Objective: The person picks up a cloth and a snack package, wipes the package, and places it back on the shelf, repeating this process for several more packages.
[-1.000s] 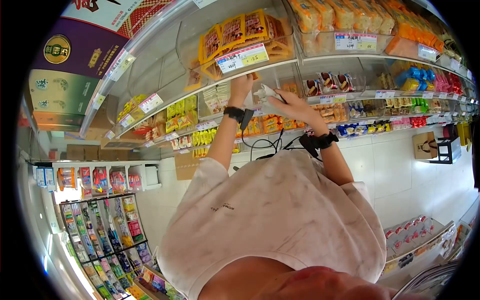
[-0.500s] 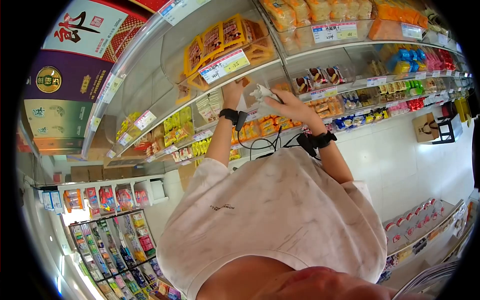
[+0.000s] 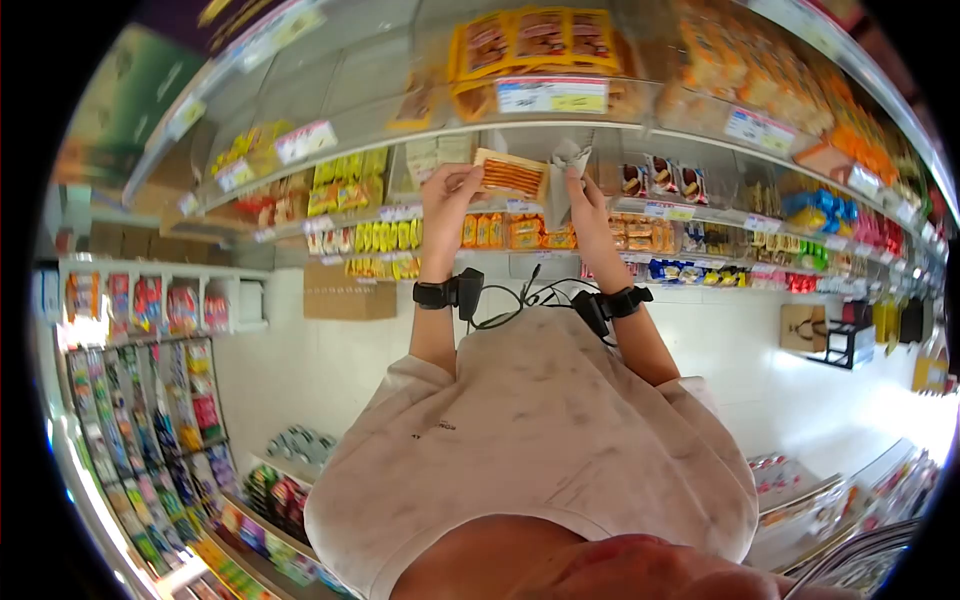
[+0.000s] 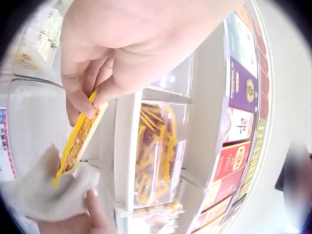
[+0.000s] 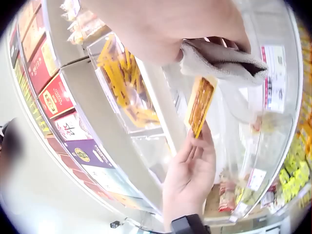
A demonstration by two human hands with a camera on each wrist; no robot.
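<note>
The left hand (image 3: 447,215) pinches one end of a flat yellow-edged snack packet (image 3: 513,174), its brown strips showing through the front. In the left wrist view the packet (image 4: 80,139) slants down from the left hand's fingertips (image 4: 92,112) to a grey-white cloth (image 4: 58,190). The right hand (image 3: 590,222) grips that cloth (image 3: 568,165) at the packet's other end. From the right wrist, the cloth (image 5: 222,63) is bunched in the curled right hand (image 5: 180,29), just above the packet (image 5: 201,105); whether they touch cannot be told there.
Above the hands, a clear bin holds yellow packets (image 3: 540,40) behind a price label (image 3: 552,95). Lower shelves carry wrapped snacks (image 3: 350,190) and chocolate-coloured packs (image 3: 660,178). A cardboard box (image 3: 350,295) stands on the floor at left. Dark cables (image 3: 500,318) hang between the wrists.
The left hand has come out from under the upper shelf edge, bringing the packet into view beside the cloth. The head view has swung, moving the shelf to the right.
</note>
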